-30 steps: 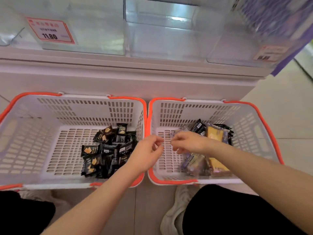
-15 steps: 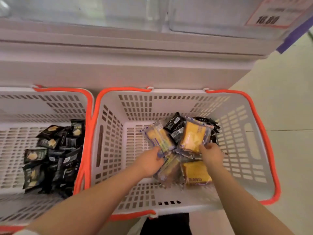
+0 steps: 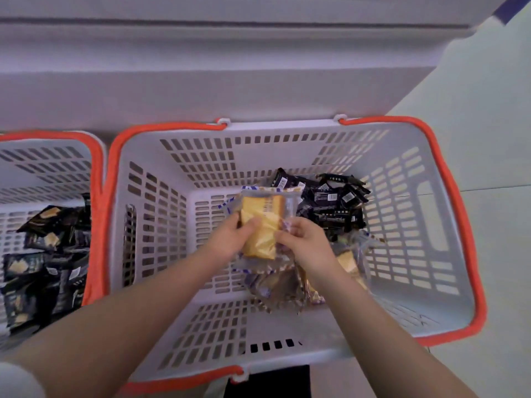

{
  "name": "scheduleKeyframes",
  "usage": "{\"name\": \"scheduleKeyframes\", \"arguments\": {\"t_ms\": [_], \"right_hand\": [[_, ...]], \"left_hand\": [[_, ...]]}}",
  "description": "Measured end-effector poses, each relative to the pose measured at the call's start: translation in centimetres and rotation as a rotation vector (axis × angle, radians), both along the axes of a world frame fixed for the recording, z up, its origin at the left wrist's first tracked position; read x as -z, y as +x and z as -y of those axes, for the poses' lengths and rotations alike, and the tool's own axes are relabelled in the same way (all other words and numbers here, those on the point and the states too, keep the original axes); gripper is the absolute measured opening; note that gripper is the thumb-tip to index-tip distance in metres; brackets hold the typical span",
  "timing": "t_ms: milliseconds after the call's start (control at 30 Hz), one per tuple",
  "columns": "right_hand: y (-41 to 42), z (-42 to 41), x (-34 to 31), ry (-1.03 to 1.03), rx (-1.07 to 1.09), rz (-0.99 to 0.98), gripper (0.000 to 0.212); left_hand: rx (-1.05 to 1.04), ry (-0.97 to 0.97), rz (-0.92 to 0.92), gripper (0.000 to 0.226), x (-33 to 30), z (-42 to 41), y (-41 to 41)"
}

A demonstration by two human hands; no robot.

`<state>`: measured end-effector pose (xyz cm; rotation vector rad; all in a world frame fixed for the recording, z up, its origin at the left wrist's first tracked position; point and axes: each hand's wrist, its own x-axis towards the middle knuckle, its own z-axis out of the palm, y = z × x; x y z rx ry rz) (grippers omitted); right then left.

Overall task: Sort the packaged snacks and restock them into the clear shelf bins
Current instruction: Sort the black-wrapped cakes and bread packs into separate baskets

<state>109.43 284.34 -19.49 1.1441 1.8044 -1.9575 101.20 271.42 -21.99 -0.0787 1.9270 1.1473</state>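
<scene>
Both hands are down inside the white basket with the orange rim [image 3: 448, 179]. My left hand [image 3: 227, 238] grips the left edge of a clear-wrapped yellow cake pack [image 3: 263, 225], thumb on top. My right hand [image 3: 301, 239] pinches the same pack's right edge. More clear-wrapped cake packs [image 3: 275, 285] lie under my hands. Several black snack packs [image 3: 330, 196] are heaped at the basket's far side. The clear shelf bins are out of view.
A second orange-rimmed basket [image 3: 71, 168] at the left holds several black snack packs [image 3: 43, 254]. The white shelf base [image 3: 230, 67] runs across the top, right behind both baskets. Pale floor [image 3: 488, 110] lies to the right.
The camera has tilted down and closed in on the right basket. Both hands have come together on one yellow cake pack and raised it off the pile.
</scene>
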Motion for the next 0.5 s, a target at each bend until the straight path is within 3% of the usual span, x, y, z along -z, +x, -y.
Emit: {"name": "scheduleKeyframes", "arguments": {"t_ms": [100, 167, 233, 333, 433, 500], "right_hand": [[-0.1, 0.7, 0.3, 0.060, -0.224, 0.062, 0.016], [0.3, -0.2, 0.8, 0.397, -0.586, 0.177, 0.037], [1.2, -1.6, 0.9, 0.769, -0.966, 0.278, 0.052], [2.6, -3.7, 0.9, 0.759, -1.141, 0.348, 0.066], [3.4, -5.1, 0.7, 0.835, -1.269, 0.408, 0.081], [3.5, -5.6, 0.4, 0.897, -1.320, 0.451, 0.076]], "left_hand": [[-0.163, 0.054, 0.111, 0.029, 0.3, 2.7, -0.8], [-0.148, -0.081, 0.042, 0.034, 1.1, 4.4, -1.3], [0.009, -0.302, -0.063, 0.038, 1.9, 5.2, -1.6], [0.259, -0.467, -0.168, 0.043, 2.4, 5.0, -1.1], [0.285, -0.511, -0.362, 0.057, 2.3, 4.4, -0.2], [0.287, -0.461, -0.471, 0.065, 2.0, 4.1, 0.6]]}}
